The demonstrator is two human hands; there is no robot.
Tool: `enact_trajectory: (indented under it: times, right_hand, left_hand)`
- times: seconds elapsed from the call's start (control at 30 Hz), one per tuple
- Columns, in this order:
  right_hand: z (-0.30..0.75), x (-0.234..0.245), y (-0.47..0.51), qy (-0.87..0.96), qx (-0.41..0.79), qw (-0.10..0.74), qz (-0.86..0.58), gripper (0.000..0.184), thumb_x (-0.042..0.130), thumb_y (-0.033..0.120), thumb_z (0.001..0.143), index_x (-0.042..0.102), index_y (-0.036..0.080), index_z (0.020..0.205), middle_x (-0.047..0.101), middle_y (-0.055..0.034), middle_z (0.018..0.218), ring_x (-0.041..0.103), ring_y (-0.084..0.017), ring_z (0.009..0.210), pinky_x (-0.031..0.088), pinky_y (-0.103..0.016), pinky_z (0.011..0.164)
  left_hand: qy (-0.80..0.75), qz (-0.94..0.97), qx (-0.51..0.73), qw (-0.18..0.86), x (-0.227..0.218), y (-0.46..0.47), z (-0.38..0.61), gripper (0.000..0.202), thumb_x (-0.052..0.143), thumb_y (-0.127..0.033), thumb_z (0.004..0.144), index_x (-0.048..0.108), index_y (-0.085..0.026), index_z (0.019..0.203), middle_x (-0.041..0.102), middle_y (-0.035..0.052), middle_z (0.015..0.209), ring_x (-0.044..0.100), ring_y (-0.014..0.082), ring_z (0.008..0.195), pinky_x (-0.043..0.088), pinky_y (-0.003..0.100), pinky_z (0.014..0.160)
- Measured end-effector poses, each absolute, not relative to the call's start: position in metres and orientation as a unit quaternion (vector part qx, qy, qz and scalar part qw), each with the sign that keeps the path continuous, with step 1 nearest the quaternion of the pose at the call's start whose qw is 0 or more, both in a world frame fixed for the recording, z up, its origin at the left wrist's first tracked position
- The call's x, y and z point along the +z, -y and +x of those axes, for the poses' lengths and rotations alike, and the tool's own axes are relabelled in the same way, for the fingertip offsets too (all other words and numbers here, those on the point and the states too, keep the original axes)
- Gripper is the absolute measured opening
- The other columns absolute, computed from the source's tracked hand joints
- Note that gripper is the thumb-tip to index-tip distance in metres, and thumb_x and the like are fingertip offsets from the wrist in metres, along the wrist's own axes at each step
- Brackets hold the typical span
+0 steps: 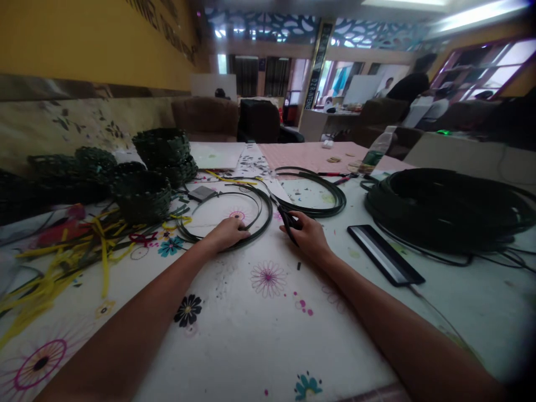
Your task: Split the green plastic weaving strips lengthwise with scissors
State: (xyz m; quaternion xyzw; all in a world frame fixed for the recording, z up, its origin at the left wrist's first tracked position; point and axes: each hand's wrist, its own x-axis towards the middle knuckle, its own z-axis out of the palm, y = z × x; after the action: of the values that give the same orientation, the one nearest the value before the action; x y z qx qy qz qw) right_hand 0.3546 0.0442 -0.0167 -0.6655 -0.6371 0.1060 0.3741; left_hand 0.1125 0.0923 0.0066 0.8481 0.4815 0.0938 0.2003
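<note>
The left hand (226, 234) is pressed flat, fingers together, on a ring of green strip (268, 215), which lies on the floral cloth (234, 340). Black scissors (286, 220) are pinched in the right hand (305, 237), just beside a second coil (341, 195). Woven baskets (142, 196) are grouped to the left (the wall lettering (163, 28) is too blurred to be read).

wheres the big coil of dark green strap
The large dark green plastic strap coil sits at the far right of the head view, beyond a flat black rectangular object.
</note>
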Motion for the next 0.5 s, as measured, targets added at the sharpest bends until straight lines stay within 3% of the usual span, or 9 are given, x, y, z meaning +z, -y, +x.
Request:
enact_trajectory:
  times: [0.13, 0.33, 0.5]
  right_hand:
    - [0.3554, -0.0177, -0.0446, 0.642, 0.104, 0.375, -0.66, 0.049, 0.069, 0.044, 0.074, 0.067, 0.019, 0.117, 0.071, -0.0051, 0.079, 0.063, -0.022, 0.072, 0.043, -0.029, 0.063]
    - [0.3555, -0.0176, -0.0448, 0.644, 0.107, 0.376, -0.658, 0.049, 0.069, 0.043, 0.074, 0.067, 0.02, 0.116, 0.071, -0.0049, 0.079, 0.062, -0.022, 0.072, 0.043, -0.029, 0.063]
    - [0.3548, -0.0159, -0.0443, 0.643, 0.112, 0.373, -0.66, 0.049, 0.07, 0.043, 0.074, 0.067, 0.02, 0.117, 0.072, -0.0052, 0.08, 0.063, -0.022, 0.074, 0.044, -0.03, 0.065]
  left_hand:
    - [-0.489, 0.848, 0.095, 0.183, 0.0048, -0.0929, 0.1134, 0.026, 0.055, -0.037, 0.081, 0.067, -0.016, 0.071, 0.062, 0.0025, 0.067, 0.056, 0.0172, 0.068, 0.035, 0.027, 0.06]
    - [-0.511, 0.845, 0.106, 0.118, 0.005, -0.0903, 0.1148, 0.021, 0.053, -0.029, 0.085, 0.068, -0.015, 0.08, 0.07, 0.01, 0.089, 0.062, 0.0217, 0.083, 0.04, 0.029, 0.069]
    - [-0.488, 0.857, 0.1, 0.136, 0.0054, -0.0938, 0.1112, 0.021, 0.059, -0.035, 0.081, 0.068, -0.016, 0.083, 0.069, 0.008, 0.088, 0.062, 0.0209, 0.08, 0.039, 0.027, 0.066]
